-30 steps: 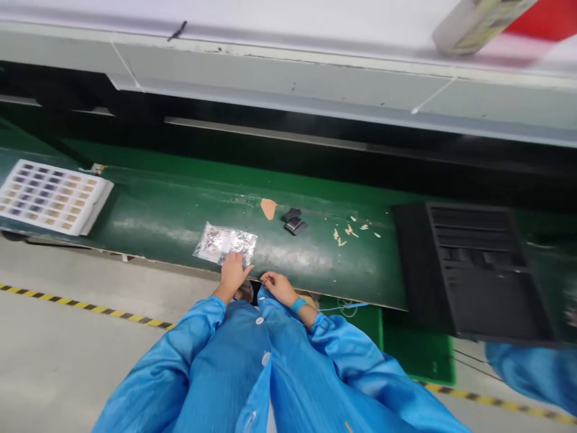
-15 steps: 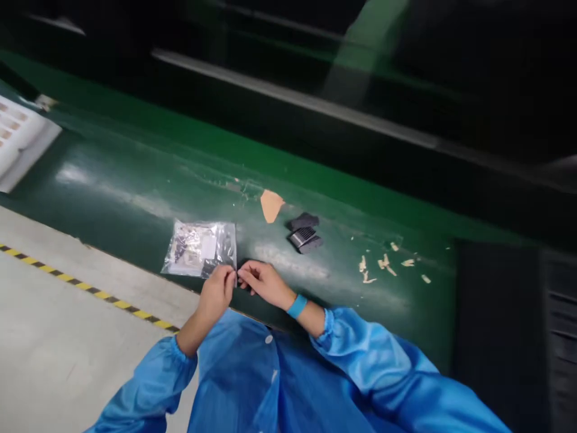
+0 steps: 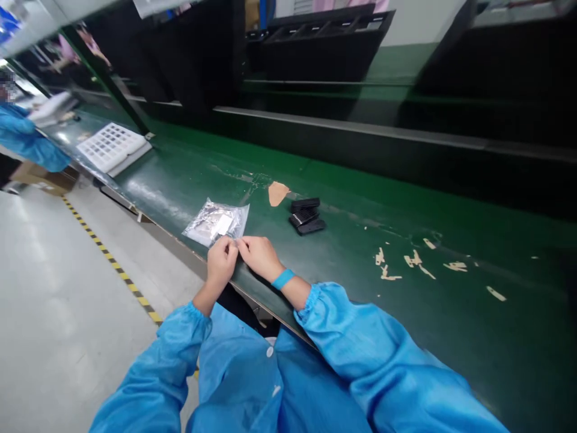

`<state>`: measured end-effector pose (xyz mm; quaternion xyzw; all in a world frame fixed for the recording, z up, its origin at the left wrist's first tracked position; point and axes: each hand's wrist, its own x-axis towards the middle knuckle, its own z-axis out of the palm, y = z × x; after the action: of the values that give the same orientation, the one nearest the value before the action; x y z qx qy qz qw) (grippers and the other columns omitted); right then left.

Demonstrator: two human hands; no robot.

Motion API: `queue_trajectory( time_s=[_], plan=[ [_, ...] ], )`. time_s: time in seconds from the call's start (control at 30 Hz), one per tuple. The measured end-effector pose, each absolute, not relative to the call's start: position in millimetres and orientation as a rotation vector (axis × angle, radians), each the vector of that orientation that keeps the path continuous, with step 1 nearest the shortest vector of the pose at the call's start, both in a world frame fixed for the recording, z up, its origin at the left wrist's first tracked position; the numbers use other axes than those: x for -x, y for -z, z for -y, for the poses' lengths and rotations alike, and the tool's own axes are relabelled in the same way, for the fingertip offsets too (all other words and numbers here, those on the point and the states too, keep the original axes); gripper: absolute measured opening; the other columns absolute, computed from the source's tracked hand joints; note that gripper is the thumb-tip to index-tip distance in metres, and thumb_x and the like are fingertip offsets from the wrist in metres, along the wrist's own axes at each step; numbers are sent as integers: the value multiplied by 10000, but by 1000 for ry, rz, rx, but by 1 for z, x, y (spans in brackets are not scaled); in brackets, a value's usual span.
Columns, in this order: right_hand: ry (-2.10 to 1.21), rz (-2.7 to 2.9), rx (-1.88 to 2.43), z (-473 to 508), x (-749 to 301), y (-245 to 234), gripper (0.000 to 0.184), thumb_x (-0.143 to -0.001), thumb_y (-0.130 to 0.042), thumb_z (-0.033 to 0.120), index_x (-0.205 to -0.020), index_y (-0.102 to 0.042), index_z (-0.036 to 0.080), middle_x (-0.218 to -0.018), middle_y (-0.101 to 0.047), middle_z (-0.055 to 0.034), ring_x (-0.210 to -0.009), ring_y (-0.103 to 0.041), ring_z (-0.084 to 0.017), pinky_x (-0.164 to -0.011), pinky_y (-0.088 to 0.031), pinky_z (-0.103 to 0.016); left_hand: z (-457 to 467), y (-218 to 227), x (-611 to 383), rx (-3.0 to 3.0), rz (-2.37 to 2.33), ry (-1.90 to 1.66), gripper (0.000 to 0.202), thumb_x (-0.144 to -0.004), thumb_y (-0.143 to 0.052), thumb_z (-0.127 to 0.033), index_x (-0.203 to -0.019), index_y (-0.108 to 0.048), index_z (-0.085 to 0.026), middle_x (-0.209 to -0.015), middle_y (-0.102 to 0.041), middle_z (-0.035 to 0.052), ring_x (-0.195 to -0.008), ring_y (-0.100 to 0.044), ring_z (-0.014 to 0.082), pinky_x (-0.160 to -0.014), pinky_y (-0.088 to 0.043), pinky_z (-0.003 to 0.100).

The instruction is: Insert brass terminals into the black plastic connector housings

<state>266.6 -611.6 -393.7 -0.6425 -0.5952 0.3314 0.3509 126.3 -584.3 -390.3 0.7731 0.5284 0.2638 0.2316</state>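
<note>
A clear plastic bag point(image 3: 211, 221) with small parts and a white label inside lies near the front edge of the green bench. My left hand point(image 3: 222, 260) is closed in a pinch on the bag's near right corner. Against it, fingertip to fingertip, my right hand point(image 3: 259, 255) also pinches at that edge of the bag. The right wrist wears a blue band point(image 3: 283, 279). Fingers cover the exact spot being gripped. To the right of the bag, several black ribbed plastic pieces point(image 3: 307, 216) lie in a small heap, touching neither hand.
An orange-tan paper piece point(image 3: 278, 193) lies behind the bag. Cream-coloured scraps point(image 3: 415, 260) are scattered on the right of the green bench point(image 3: 342, 270). A white tray point(image 3: 112, 147) sits at the far left, near a green post point(image 3: 106, 81). A co-worker's blue sleeve point(image 3: 33, 141) shows beyond.
The camera view has tilted up, bringing in the shelf, the co-worker and more of the left bench. Both hands stay together at the bag's corner, pinching more closely.
</note>
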Motion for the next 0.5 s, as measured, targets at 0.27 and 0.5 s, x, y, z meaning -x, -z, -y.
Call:
queue_trajectory(
  time_s=[0.27, 0.5],
  plan=[
    [-634, 1686, 1789, 619, -269, 393, 311, -937, -566, 219, -651, -689, 207, -718, -743, -70, -645, -589, -164, -603, -290, -288, 590, 391, -127, -2060, -1660, -800, 208, -879, -471, -271, -674, -452, -242, -643, -540, -10, -664, -525, 182, -648, -405, 289],
    [-511, 1705, 1874, 611, -290, 401, 268, -856, -599, 186, -601, -680, 202, -649, -711, -112, -572, -608, -205, -574, -243, -316, 593, 393, -125, -2130, -1725, -893, 269, -954, -357, -298, -697, -426, -252, -662, -525, 0, -636, -531, 175, -630, -423, 296]
  ],
)
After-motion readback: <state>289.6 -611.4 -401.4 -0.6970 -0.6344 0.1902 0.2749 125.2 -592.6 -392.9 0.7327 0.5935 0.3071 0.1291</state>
